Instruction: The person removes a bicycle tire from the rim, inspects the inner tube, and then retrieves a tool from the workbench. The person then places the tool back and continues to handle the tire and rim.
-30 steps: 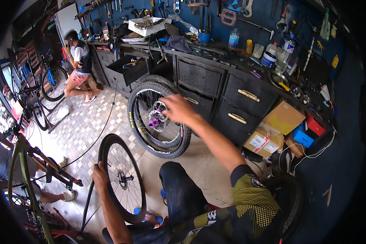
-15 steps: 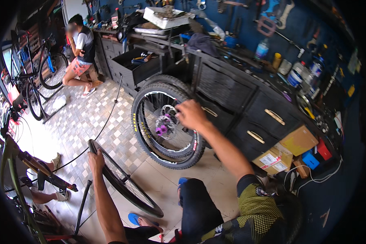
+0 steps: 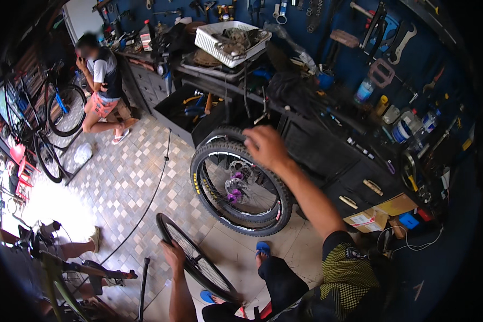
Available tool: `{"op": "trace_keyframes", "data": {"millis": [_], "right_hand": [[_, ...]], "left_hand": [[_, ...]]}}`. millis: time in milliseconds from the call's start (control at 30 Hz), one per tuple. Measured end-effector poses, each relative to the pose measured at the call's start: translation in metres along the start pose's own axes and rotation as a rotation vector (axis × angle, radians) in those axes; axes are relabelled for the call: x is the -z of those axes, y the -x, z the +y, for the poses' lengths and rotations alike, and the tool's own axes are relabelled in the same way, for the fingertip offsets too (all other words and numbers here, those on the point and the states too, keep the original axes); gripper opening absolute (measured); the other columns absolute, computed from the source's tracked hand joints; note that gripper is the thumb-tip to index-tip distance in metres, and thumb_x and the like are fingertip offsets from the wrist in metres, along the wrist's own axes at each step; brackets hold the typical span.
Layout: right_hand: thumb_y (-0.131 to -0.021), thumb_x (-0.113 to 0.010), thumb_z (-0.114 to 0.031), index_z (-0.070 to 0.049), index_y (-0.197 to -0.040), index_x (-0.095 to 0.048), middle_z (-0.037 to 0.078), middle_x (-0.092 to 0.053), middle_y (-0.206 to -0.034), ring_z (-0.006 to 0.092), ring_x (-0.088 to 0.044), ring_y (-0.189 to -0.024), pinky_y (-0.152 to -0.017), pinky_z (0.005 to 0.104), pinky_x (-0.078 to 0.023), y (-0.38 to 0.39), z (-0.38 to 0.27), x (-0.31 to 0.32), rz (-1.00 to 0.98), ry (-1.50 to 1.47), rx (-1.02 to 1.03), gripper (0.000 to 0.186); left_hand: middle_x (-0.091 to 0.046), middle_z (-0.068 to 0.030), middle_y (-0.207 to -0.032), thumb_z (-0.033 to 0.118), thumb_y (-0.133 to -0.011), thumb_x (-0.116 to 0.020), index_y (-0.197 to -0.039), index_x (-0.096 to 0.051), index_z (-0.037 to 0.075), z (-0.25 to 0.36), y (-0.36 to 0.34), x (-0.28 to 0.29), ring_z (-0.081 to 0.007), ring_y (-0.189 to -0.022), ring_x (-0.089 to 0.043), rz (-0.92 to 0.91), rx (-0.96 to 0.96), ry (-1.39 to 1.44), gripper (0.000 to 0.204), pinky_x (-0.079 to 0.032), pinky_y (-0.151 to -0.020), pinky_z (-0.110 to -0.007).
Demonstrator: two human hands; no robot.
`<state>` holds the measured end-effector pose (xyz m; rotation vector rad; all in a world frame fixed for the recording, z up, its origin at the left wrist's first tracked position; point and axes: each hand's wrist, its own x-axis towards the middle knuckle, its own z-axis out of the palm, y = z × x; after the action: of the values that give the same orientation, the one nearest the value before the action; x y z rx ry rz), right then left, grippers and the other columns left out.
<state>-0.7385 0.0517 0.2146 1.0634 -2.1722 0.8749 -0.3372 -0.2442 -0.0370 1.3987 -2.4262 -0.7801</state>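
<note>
My left hand (image 3: 173, 255) is closed on a thin-tyred bicycle wheel (image 3: 218, 273), which leans tilted beside my legs. My right hand (image 3: 265, 147) reaches out over two knobby mountain-bike wheels (image 3: 200, 186) standing against the black cabinets, fingers bent and apart near the top of the tyres; whether it touches them I cannot tell. These wheels have silver brake discs and purple hubs (image 3: 234, 195). A black tube (image 3: 144, 279) stands left of the thin wheel.
A green bike frame (image 3: 59, 298) and another person's legs (image 3: 75, 250) are at lower left. A person (image 3: 104, 80) sits low by parked bikes (image 3: 64, 107). A cluttered workbench, open drawer (image 3: 163, 110) and boxes (image 3: 365, 220) line the right. A cable crosses the tiled floor.
The thin wheel has gone from fairly upright to leaning over. My right hand has shifted up to the tyre tops, over the wheels. The whole view has shifted.
</note>
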Motion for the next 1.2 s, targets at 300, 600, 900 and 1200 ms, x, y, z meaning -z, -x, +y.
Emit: {"op": "trace_keyframes", "data": {"millis": [300,600,900,1200], "right_hand": [[-0.093,-0.079,-0.038,-0.019,-0.15,-0.063,0.016,-0.056,-0.152,0.0417,-0.054,-0.134,-0.11,0.0597,-0.045,-0.091,0.212,0.087,-0.084,0.59,-0.489,0.062],[-0.095,-0.076,-0.026,-0.011,-0.108,-0.072,0.014,-0.072,-0.125,0.0335,-0.064,-0.122,-0.098,0.0515,-0.049,-0.097,0.167,0.053,-0.076,0.166,-0.445,0.02],[-0.088,-0.086,-0.033,-0.022,-0.113,-0.077,0.008,-0.075,-0.127,0.0336,-0.062,-0.131,-0.105,0.0548,-0.048,-0.124,0.217,0.074,-0.541,0.165,-0.548,0.029],[-0.103,-0.071,-0.026,0.002,-0.134,-0.061,0.021,-0.071,-0.13,0.0362,-0.065,-0.124,-0.109,0.0477,-0.048,-0.119,0.323,0.175,0.598,-0.213,-1.065,0.043]], "left_hand": [[-0.05,-0.0425,-0.15,0.028,-0.111,-0.053,-0.155,-0.033,-0.017,0.049,0.058,-0.007,-0.0559,-0.134,-0.054,-0.123,0.001,-0.108,0.066,-0.047,-0.112,-0.054],[-0.053,-0.0477,-0.142,0.037,-0.112,-0.05,-0.16,-0.016,-0.017,0.097,0.077,0.007,-0.0576,-0.128,-0.06,-0.42,0.132,-0.257,0.08,-0.05,-0.108,-0.058],[-0.064,-0.0434,-0.127,0.041,-0.109,-0.05,-0.156,-0.012,-0.003,0.105,0.088,0.007,-0.0581,-0.114,-0.067,-0.505,0.349,-0.246,0.075,-0.054,-0.098,-0.062],[-0.068,-0.0387,-0.121,0.037,-0.108,-0.051,-0.153,-0.014,0.004,0.087,0.088,0.008,-0.0568,-0.112,-0.068,-0.429,0.277,-0.203,0.066,-0.052,-0.096,-0.064]]}}
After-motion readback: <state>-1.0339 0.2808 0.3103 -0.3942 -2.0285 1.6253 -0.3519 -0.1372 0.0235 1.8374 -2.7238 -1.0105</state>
